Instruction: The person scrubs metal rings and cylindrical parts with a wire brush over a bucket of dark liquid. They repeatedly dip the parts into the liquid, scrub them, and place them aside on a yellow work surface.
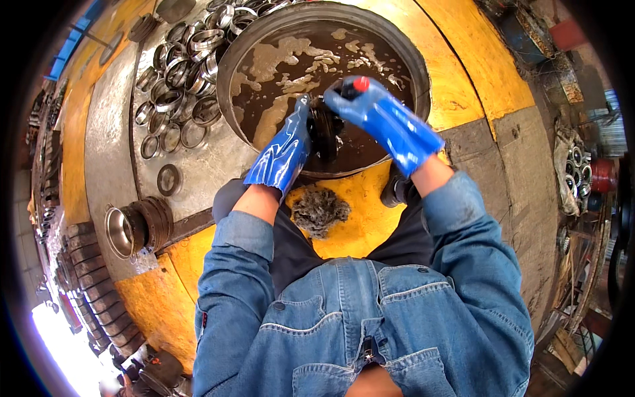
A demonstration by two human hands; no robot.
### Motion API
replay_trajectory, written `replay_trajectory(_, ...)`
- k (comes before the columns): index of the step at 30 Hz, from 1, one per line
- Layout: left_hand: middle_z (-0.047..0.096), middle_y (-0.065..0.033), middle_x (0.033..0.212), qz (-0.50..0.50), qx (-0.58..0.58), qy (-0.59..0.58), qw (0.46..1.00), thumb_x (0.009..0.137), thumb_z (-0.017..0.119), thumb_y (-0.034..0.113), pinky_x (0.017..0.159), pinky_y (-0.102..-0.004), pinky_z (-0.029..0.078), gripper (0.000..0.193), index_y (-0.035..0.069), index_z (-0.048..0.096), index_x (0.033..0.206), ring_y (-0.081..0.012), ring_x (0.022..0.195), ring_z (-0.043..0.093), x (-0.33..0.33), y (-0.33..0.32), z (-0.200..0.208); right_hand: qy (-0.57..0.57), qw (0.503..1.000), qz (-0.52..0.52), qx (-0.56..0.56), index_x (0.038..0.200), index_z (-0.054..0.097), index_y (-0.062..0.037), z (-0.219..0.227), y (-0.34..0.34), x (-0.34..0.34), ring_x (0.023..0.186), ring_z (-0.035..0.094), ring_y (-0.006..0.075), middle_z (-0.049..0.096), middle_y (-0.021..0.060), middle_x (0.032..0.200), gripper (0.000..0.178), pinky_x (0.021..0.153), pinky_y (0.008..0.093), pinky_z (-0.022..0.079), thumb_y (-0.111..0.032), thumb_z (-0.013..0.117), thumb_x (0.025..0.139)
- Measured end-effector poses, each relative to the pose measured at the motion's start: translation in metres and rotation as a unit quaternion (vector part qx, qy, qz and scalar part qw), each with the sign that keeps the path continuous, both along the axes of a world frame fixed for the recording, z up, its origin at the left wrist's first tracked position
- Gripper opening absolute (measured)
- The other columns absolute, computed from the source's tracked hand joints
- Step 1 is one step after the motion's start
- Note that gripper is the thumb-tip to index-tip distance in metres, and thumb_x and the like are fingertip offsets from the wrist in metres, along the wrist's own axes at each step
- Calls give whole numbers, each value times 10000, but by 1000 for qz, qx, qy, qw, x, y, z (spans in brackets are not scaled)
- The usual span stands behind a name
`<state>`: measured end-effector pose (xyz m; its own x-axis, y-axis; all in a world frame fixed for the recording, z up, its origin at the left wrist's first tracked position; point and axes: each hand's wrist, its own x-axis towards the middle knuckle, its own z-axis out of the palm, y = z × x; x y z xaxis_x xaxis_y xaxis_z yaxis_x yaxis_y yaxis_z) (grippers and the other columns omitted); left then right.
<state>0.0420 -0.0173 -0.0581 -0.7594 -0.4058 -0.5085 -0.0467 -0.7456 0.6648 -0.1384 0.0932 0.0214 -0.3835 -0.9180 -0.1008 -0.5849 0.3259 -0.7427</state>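
Observation:
Over a large round metal tub (225,86) of murky brown liquid with patches of foam, both my hands work in blue rubber gloves. My left hand (288,145) is closed on the left side of a dark, wet round metal part (324,135), held near the tub's front rim. Above that part, my right hand (370,109) is curled round a dark tool with a red end (361,84). The tool's working end is hidden, so its kind does not show. A clump of grey metal wool (320,210) lies on the yellow floor between my legs.
Many metal rings (178,86) are heaped left of the tub. A single flat ring (169,180) lies nearer me, beyond a metal bowl (122,231) and stacked rusty rings (155,221). At right, a sack of rings (574,172) stands near a red container (604,175).

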Motion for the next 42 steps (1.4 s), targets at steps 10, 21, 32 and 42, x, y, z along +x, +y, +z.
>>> replay_trajectory(10, 734, -207, 1136, 119, 89, 4, 989, 1039, 593, 517, 788, -479, 633, 587, 4, 629, 1323, -331, 932, 754, -20, 24, 4, 186, 954, 167, -163, 1048, 753, -81, -14, 85, 61, 777, 716, 395, 724, 177, 874, 179, 668, 460, 574, -122, 766, 875)
replay_trajectory(21, 728, -95, 906, -3, -158, -10, 987, 964, 737, 358, 767, -352, 588, 391, 32, 684, 1173, -211, 822, 716, -14, 22, -10, 67, 982, 169, 43, 849, 690, -85, -79, 72, -15, 799, 681, 415, 704, 173, 816, 338, 702, 480, 553, -416, 741, 896)
replay_trajectory(32, 763, -87, 913, -278, -373, -156, 871, 744, 899, 251, 760, -309, 565, 470, 13, 736, 1116, -133, 798, 688, -14, -2, -12, -169, 969, -158, 89, 973, 748, 5, -61, 61, -82, 709, 593, 127, 676, 33, 801, 492, 651, 319, 475, -484, 721, 926)
replay_trajectory(42, 772, -72, 1088, -284, -397, -205, 849, 759, 876, 226, 922, -325, 540, 516, 33, 727, 1214, -167, 972, 691, -14, -3, 3, -189, 979, -66, 28, 995, 796, -46, -38, 17, -50, 738, 709, 183, 760, 105, 808, 459, 693, 358, 566, -491, 792, 884)
